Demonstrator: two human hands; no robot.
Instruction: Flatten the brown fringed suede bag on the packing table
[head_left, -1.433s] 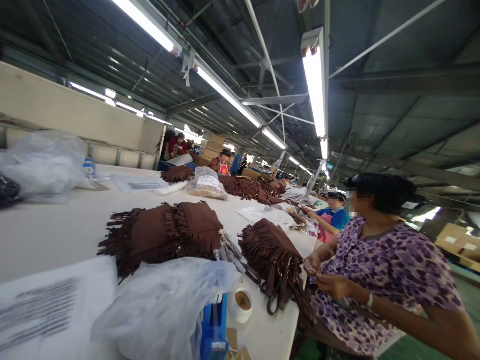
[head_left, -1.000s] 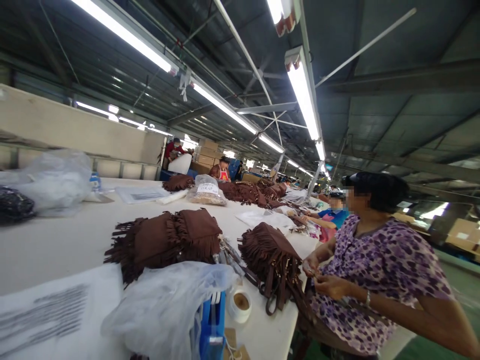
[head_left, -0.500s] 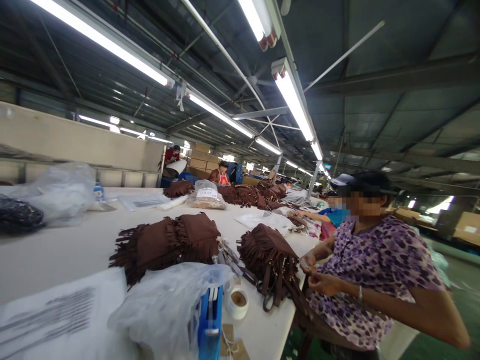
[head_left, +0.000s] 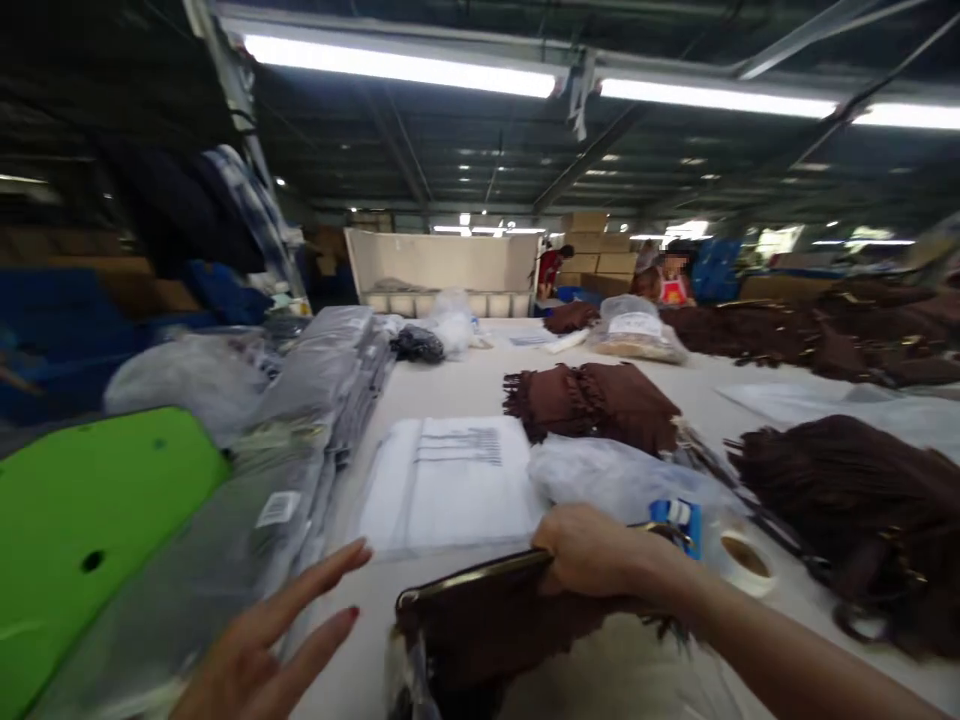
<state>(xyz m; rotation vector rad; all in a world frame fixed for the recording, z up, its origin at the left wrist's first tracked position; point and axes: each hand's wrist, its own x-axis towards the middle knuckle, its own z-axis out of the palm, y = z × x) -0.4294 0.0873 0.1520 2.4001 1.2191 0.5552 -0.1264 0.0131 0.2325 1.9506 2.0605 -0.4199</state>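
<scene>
My right hand (head_left: 589, 550) grips the top edge of a dark brown bag (head_left: 480, 610), its fingers closed over a gold-coloured trim that looks like a zipper. Clear plastic shows at the bag's left corner, and a pale sheet covers part of its front. To the left of the bag, my left hand (head_left: 270, 640) is open with fingers apart, touching nothing that I can see. Beyond both hands lies a stack of printed white plastic bags (head_left: 450, 490). Brown fringed bags (head_left: 622, 405) rest on the table behind a crumpled clear plastic bag (head_left: 600, 475).
A pile of plastic-wrapped grey packages (head_left: 315, 390) runs along the left, with a bright green board (head_left: 97, 540) beside it. To the right are a tape roll (head_left: 746, 560), a blue object (head_left: 679, 520) and more brown fringed bags (head_left: 847, 500). Co-workers (head_left: 671, 280) are farther back.
The view has swung left, away from the co-worker in the patterned top. Both my hands and the brown bag held in the right one have come into sight.
</scene>
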